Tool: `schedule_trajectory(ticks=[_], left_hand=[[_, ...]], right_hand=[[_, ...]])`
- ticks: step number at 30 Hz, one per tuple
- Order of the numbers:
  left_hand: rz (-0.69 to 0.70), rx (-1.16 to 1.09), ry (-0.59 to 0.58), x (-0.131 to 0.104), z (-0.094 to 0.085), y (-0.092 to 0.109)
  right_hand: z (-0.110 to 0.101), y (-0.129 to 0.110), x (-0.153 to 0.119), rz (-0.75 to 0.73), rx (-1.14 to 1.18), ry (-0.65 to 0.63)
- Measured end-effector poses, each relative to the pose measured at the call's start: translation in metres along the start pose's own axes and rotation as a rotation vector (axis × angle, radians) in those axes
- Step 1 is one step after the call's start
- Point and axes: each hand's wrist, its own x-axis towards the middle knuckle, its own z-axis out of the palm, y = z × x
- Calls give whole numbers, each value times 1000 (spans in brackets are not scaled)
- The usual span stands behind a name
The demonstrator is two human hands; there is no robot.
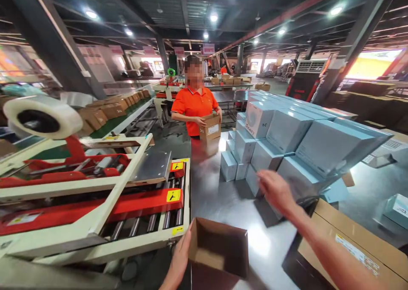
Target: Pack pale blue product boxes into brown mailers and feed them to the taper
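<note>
Carton (221, 249) sits at lower centre of the frame, by the left edge of the counter (218, 198), its open top facing the camera. Left hand (180, 256) lies along the carton's left wall, fingers extended against it; whether they grip it cannot be told. Right hand (276, 189), right of centre, is blurred, with fingers bent, in front of the stacked blue boxes (288, 130); contact with them cannot be confirmed, nor whether anything is held. Large box (366, 239), labelled, occupies the lower right. Co-worker (195, 103) in orange, upper centre, holds a brown box (210, 132). Machine (140, 205) bearing a tape roll (68, 117) takes up the left of the frame.
</note>
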Motion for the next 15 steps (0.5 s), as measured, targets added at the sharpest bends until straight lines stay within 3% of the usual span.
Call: schedule_trajectory(ticks=[1,3,6,10,13,15], left_hand=[[10,-12,2,-4,-1,-6],[12,-36,9,-8,-2,-14],[-2,-32,14,-4,1,-14],[13,-54,-38,5,13,-4],[35,-66,-68,7,24,1],[46,-57,-71,7,29,1]], right_hand=[[-12,27,18,141,-170,73],[-27,69,38,362,-455,73],[-29,84,33,393,-676,-50],[-38,40,-1,274,-602,-40],[-50,-4,-28,154,-215,140],[-46,-30,-52,73,111,219]])
